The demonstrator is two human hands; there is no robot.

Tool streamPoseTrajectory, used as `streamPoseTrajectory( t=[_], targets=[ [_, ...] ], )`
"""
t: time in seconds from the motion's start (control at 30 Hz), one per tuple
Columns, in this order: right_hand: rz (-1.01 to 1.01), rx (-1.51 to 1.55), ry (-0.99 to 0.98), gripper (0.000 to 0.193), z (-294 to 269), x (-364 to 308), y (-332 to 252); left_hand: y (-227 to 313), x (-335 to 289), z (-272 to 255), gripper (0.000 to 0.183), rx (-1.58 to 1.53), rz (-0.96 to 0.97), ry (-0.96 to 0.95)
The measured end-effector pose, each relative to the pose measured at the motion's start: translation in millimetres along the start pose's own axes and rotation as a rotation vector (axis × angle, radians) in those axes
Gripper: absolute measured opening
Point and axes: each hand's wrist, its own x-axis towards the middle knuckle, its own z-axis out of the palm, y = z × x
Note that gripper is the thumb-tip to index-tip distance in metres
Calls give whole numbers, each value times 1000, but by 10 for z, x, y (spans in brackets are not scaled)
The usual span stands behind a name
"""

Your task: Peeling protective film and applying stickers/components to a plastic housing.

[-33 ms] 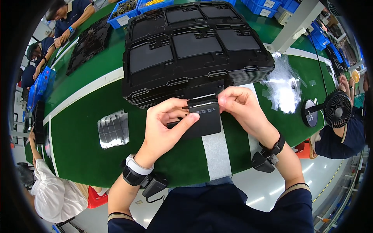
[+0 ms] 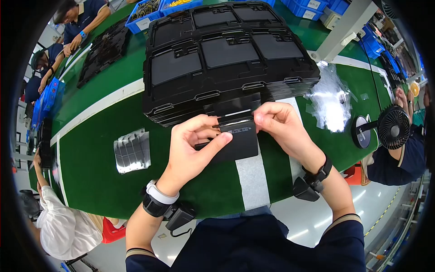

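A flat black battery with small pale print is held over the green table, just in front of a stack of black trays. My left hand grips it from the left, thumb pressed on its face and the other fingers curled partly behind. My right hand has thumb and forefinger pinched at the battery's upper right corner; whether a film or tab sits between the fingertips is too small to tell. A shiny narrow strip runs along the battery's upper edge. Dark flat pieces lie in the top tray's pockets.
Left of my hands lies a sheet of clear film pieces. Crumpled clear film is heaped at the right, beside a small black fan. A metal post rises behind. Blue bins stand beyond the trays; co-workers sit around.
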Motion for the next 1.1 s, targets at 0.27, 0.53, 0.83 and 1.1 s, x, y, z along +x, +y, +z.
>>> streamPoseTrajectory(
  t=[0.27,0.53,0.83,1.1],
  targets=[
    [-226,-485,69,11,82,-23,-2,-30,-23,16,23,-145,-41,-18],
    [-62,-312,-27,14,132,-28,-1,-51,-8,40,23,-214,-43,7],
    [20,-249,-105,20,129,-38,-30,29,8,-43,14,-347,-182,-53],
    [-7,-130,-180,23,124,-67,-54,97,32,-87,14,-360,-267,-92]
  ],
)
